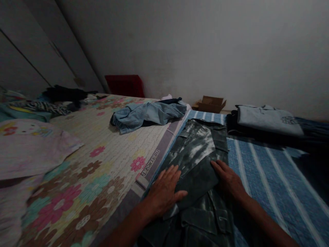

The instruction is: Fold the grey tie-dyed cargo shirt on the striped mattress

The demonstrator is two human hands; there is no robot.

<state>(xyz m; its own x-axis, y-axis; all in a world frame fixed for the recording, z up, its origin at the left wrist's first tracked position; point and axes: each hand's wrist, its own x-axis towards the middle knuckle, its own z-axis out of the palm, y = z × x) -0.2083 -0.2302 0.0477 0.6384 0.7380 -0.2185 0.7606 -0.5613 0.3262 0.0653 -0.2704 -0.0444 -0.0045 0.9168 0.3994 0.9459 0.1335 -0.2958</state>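
Dark grey-green trousers (195, 188) with pale tie-dye patches and cargo flaps lie lengthwise, folded over on themselves, in front of me. My left hand (166, 192) rests flat on their left side, fingers stretched and thumb apart. At the right edge of the folded cloth is my right hand (228, 178). Its fingertips lie on the fabric, while its thumb and underside are partly hidden. Beyond the trousers' upper left, a crumpled light blue denim garment (151, 115) lies on the flowered cover.
A flowered bedcover (110, 147) spreads left, and a blue striped cloth (246, 161) lies right. Folded clothes with a light grey top (267, 120) stand at the right. A cardboard box (210, 104) and a red object (125, 85) sit by the wall. A pink garment (33, 147) lies left.
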